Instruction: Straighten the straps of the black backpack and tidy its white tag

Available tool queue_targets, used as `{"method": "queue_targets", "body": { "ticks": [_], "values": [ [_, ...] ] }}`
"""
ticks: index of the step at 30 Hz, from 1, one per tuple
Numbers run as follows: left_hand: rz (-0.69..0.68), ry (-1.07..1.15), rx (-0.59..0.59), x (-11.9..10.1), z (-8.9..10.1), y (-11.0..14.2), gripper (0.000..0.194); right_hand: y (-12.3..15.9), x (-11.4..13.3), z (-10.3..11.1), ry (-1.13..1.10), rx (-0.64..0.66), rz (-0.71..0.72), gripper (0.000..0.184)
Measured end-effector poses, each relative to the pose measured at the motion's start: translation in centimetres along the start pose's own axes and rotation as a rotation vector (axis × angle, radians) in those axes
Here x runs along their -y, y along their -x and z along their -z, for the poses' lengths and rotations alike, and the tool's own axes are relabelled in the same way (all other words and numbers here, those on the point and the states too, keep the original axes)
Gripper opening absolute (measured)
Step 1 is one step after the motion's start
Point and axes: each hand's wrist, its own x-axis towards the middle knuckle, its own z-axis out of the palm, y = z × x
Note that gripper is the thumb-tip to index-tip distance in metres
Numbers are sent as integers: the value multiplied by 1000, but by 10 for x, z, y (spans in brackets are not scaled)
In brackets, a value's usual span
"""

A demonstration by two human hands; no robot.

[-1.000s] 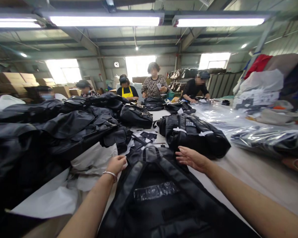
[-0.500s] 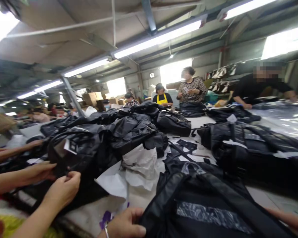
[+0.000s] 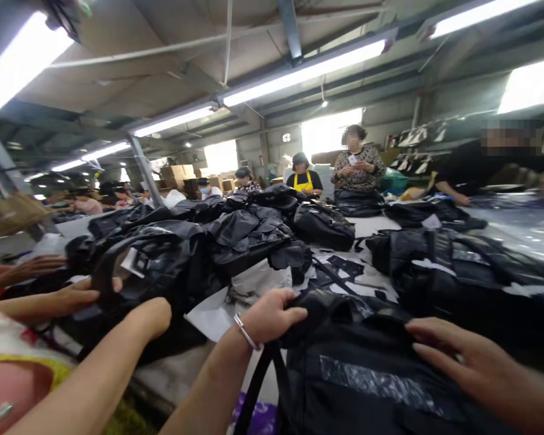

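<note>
A black backpack lies in front of me on the table, back panel up, straps hanging toward me. My left hand, with a bracelet at the wrist, is closed on the bag's top left corner. My right hand lies flat on the bag's right side, fingers stretched out. A co-worker's arms reach in from the left, with one hand and another hand on a different black bag.
A heap of black bags covers the table's left and middle, with white paper under it. More black bags lie at right. Several people stand at the far end of the table. Clear plastic sheets lie at far right.
The camera swung left and then steadied. My left hand moved up the bag and closed on its top corner. My right hand came back into view, flat on the bag.
</note>
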Motion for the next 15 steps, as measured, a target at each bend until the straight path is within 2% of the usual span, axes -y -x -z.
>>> {"method": "queue_targets", "body": {
  "ticks": [3, 6, 8, 10, 12, 15],
  "values": [
    [-21, 128, 53, -28, -9, -30, 34, 2, 60, -26, -15, 196, 11, 32],
    [-37, 293, 53, -46, -22, -63, 39, -6, 95, -46, -262, 298, -50, 44],
    [-48, 374, 50, -53, -34, -82, 37, -12, 107, -58, -493, 342, -45, 57],
    [-55, 421, 43, -57, -48, -95, 35, -19, 116, -72, -649, 353, -18, 62],
    [-60, 439, 36, -59, -61, -102, 34, -27, 124, -85, -711, 314, -52, 57],
    [-83, 424, 47, -54, -71, -100, 36, -38, 131, -97, -821, 222, -194, 49]
  ]
}}
